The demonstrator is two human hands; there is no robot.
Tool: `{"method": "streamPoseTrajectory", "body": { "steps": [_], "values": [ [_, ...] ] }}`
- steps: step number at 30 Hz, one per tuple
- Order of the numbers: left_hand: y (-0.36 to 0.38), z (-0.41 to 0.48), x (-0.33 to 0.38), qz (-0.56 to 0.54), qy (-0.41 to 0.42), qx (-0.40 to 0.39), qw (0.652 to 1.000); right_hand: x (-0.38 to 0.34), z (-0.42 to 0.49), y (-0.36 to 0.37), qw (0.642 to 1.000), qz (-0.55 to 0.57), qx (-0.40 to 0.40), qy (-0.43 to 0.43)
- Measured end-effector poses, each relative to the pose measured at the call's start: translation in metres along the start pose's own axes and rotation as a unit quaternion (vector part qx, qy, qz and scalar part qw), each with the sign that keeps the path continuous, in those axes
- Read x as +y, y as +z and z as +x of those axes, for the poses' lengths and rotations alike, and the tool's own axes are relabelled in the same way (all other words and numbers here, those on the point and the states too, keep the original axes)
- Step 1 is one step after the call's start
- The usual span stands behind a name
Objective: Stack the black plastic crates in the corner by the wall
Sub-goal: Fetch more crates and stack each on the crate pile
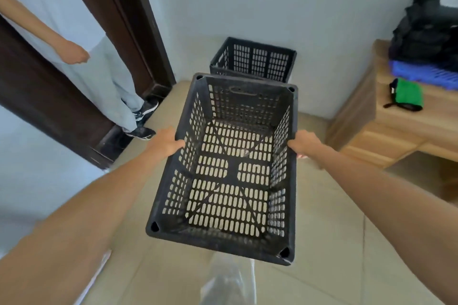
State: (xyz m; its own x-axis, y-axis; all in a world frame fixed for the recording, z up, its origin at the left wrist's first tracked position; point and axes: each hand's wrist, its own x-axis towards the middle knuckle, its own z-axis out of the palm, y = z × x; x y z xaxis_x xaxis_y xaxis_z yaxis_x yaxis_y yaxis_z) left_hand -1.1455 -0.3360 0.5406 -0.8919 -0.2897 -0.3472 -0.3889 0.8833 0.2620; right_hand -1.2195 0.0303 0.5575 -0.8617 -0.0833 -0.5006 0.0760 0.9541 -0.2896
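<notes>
A crate carried toward the corner.
Left hand and right hand gripped its side rims; a second crate stood by the wall.

Just one head cam, wide-angle, looking forward and down. Hands and crate sit close; wall further ahead.
</notes>
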Motion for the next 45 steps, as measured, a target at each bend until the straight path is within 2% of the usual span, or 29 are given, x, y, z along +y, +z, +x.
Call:
{"method": "streamPoseTrajectory", "body": {
  "steps": [4, 10, 16, 19, 24, 32, 39, 43, 45],
  "values": [
    [-0.060, 0.091, 0.034, -0.026, 0.035, 0.047, 0.998, -0.034, 0.088, -0.060, 0.999, 0.034, 0.043, 0.004],
    [-0.138, 0.226, 0.094, 0.009, 0.067, 0.107, 0.992, -0.064, 0.209, -0.151, 0.996, 0.048, 0.075, -0.009],
    [-0.165, 0.355, 0.144, 0.055, 0.032, 0.096, 0.993, -0.083, 0.348, -0.226, 0.994, 0.051, 0.095, -0.030],
    [-0.172, 0.412, 0.162, 0.050, 0.008, 0.069, 0.996, -0.092, 0.416, -0.260, 0.995, 0.029, 0.080, -0.054],
    [-0.185, 0.491, 0.184, 0.039, -0.028, 0.059, 0.997, -0.122, 0.496, -0.309, 0.997, 0.004, 0.067, -0.042],
    [-0.198, 0.589, 0.182, -0.006, -0.030, 0.015, 0.999, -0.154, 0.597, -0.331, 0.998, -0.017, 0.040, -0.046],
    [-0.213, 0.642, 0.176, -0.011, -0.032, -0.020, 0.999, -0.183, 0.655, -0.330, 0.997, -0.003, 0.054, -0.052],
    [-0.223, 0.661, 0.179, -0.022, -0.047, -0.071, 0.996, -0.188, 0.673, -0.333, 0.997, 0.035, 0.057, -0.044],
    [-0.231, 0.665, 0.179, 0.011, -0.042, -0.105, 0.994, -0.187, 0.677, -0.333, 0.995, 0.052, 0.066, -0.047]
  ]
}}
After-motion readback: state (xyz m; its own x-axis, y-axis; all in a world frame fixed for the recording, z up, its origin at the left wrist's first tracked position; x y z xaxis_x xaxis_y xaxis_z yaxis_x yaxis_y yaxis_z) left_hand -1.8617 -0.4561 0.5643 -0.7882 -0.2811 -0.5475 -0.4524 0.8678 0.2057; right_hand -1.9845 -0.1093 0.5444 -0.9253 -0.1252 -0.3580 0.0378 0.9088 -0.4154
